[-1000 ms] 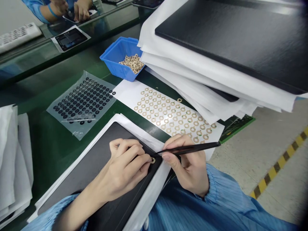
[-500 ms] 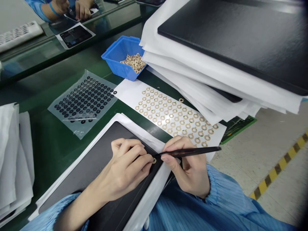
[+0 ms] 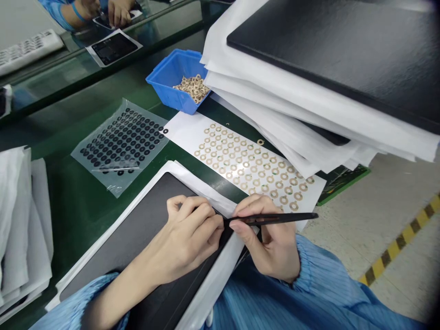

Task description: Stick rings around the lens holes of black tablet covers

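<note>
Head view, right fingers [image 3: 243, 229] pinching tweezers [image 3: 288, 217], left fingers [image 3: 202, 224] curled

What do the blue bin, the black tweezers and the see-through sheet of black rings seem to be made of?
Blue bin: probably moulded plastic, smooth and evenly coloured, with a shaped lip.
Black tweezers: dark, smooth finish; coated metal or plastic, I can't tell.
See-through sheet: likely thin plastic film, given its glossy creases.

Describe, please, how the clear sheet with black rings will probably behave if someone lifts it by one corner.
The clear sheet may well sag, since it looks thin and creased. It is probably light, carrying only small black rings. Its glossy glare suggests a smooth surface, perhaps slippery.
</note>
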Demonstrator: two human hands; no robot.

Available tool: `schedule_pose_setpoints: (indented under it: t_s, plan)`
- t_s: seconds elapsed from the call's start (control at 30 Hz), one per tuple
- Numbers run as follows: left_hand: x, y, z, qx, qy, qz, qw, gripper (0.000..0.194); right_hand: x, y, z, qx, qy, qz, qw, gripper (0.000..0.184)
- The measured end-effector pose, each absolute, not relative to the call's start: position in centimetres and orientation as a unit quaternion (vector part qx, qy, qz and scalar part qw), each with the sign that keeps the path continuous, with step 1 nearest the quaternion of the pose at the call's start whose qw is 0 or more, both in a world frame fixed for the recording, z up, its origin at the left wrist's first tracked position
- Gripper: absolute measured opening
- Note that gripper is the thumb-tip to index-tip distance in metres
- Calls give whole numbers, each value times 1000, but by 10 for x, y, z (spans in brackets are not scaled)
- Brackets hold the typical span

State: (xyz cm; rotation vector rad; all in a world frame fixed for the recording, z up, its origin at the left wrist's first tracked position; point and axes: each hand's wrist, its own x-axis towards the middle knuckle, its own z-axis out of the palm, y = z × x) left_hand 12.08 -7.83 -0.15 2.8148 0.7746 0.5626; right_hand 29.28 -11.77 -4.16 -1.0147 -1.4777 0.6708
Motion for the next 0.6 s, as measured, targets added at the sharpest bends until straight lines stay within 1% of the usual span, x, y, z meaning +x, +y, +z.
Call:
schedule_pose_setpoints:
  t_s: [0.1,0.6]
  plan:
    - [121,-77,-2,945,266,171,84,8,293,-118,-42,-434,-631,288,575,14]
    - [109,-79,-1,937,274,175,124,9,293,-118,-43,-435,-628,289,577,14]
